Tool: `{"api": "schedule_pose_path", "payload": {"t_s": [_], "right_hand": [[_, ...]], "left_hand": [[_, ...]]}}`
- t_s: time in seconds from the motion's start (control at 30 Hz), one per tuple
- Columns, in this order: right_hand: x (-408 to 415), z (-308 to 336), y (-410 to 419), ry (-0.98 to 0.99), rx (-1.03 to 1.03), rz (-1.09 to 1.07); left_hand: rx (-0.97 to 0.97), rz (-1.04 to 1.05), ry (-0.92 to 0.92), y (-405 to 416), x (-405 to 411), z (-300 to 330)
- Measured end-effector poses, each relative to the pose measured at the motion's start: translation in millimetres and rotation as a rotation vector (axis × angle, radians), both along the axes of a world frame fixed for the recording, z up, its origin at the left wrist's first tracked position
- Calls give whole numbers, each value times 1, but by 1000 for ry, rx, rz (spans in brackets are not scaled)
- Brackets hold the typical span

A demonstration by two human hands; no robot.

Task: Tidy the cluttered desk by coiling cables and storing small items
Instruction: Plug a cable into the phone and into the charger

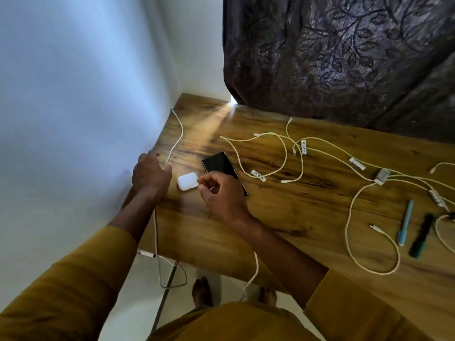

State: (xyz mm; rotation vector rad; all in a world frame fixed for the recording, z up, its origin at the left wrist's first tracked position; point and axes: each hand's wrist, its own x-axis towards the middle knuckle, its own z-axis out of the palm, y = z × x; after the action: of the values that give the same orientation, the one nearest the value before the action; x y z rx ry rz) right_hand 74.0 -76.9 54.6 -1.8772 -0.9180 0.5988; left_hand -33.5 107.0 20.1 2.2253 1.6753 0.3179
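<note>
A wood-grain desk [283, 217] with dark streaks stands pushed into the corner of a room, its left edge along a plain white wall [73, 94] and its far edge under a dark purple curtain with a leaf pattern [344, 50]. A band of daylight comes through the gap beside the curtain and falls across the desk top. A thin metal desk leg [165, 294] goes down to a pale floor [128, 299], where the person's bare feet show.

The left hand [150, 175] rests at the desk's left edge with its fingers curled round a white cable [176, 139] that runs from the far corner, through the hand and down over the near edge. The right hand [220, 195], just beside a small white rounded earbud case [187, 184], pinches the end of a thin white cable between thumb and forefinger, the other fingers curled. A black smartphone [220, 166] lies face up just behind that hand, partly covered by it.

Further right, several pale cream cables [285, 153] sprawl in loose loops, uncoiled, among small white batteries [303, 146] and a small grey adapter [382, 175]. Near the right edge lie a light blue pen [405, 222] and a dark green marker [422, 236], side by side. Both arms wear mustard-yellow sleeves [73, 279].
</note>
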Motion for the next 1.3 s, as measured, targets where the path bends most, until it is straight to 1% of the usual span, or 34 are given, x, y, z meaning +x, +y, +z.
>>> {"api": "schedule_pose_path", "payload": {"t_s": [0.1, 0.23, 0.3, 0.4, 0.5, 0.63, 0.7, 0.8, 0.9, 0.97, 1.1, 1.2, 1.3], "right_hand": [[-8, 1, 6, 19, -7, -41], [-15, 1, 10, 30, -11, -81], [-17, 0, 11, 32, -14, -107], [-18, -1, 12, 39, -17, -140], [-18, -4, 15, 49, -17, -162], [-15, -5, 26, 159, -21, -170], [-11, 4, 32, 291, -3, -185], [-3, 24, 40, 656, 11, -177], [9, 40, 45, 973, 45, -150], [18, 48, 45, 1082, 85, -154], [31, 57, 40, 1015, 78, -230], [40, 55, 38, 941, 51, -276], [46, 50, 35, 810, -14, -266]], "left_hand": [[-1, -73, -29, 17, 10, 1], [-1, -147, 12, 28, 18, -3], [-32, -154, -6, 30, 17, -7], [-52, -122, -83, 31, 15, -8], [11, -119, -200, 23, 14, 1], [77, -143, -393, -4, 12, 21], [93, -179, -491, -20, 9, 31], [116, -245, -633, -46, 1, 40], [109, -346, -693, -71, -8, 41], [100, -433, -703, -85, -16, 39], [53, -636, -678, -111, -33, 32], [-5, -698, -602, -121, -41, 22], [-74, -729, -530, -123, -46, 17]]}}
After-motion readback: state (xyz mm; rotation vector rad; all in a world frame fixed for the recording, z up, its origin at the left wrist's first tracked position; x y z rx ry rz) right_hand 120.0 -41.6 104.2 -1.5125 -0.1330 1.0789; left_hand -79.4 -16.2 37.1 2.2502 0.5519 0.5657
